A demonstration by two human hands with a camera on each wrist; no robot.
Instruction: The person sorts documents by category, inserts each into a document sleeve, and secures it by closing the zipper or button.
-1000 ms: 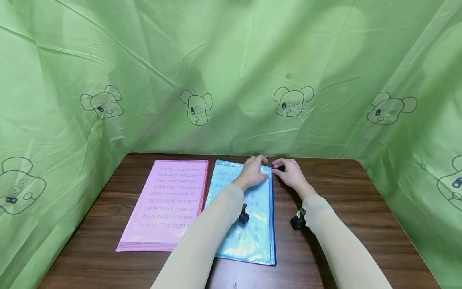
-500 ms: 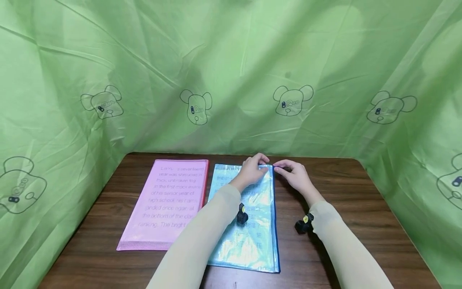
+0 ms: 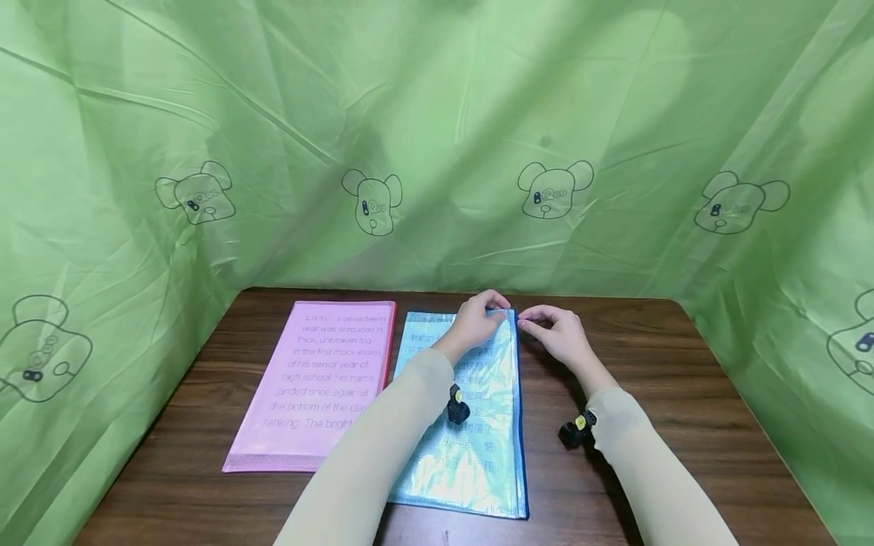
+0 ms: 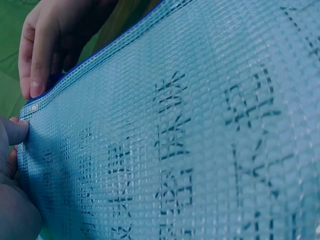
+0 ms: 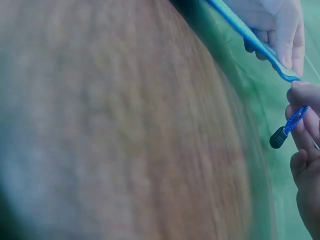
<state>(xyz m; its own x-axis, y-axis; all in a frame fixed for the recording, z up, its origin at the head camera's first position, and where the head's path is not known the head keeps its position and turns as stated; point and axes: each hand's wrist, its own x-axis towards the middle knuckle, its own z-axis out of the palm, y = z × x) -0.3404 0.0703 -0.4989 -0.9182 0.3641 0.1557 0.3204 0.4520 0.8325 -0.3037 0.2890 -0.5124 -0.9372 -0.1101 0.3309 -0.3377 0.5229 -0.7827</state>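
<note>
A blue mesh zipper pouch [image 3: 471, 470] lies on the table in front of the person, with a page of printed characters showing through it. My left hand [image 3: 476, 324] pinches its far right corner; in the left wrist view the thumb [image 4: 18, 131] presses on the mesh there. Right at that corner, my right hand [image 3: 561, 337] has its thumb and forefinger together on the zipper end. From those fingers [image 5: 306, 93] a blue cord zipper pull [image 5: 295, 120] with a black tip hangs down in the right wrist view. The slider itself is hidden by the fingers.
A pink mesh zipper pouch [image 3: 307, 371] with a red edge and a page of English text lies to the left, partly behind the left sleeve [image 3: 382, 440]. Green cloth [image 3: 437, 114] with bear drawings surrounds the brown wooden table [image 3: 649, 394] at the back and sides.
The blue pouch has shifted a little toward the person. My right hand has drawn its wrist back and right while its fingertips stay at the corner; the left hand keeps hold of the pouch.
</note>
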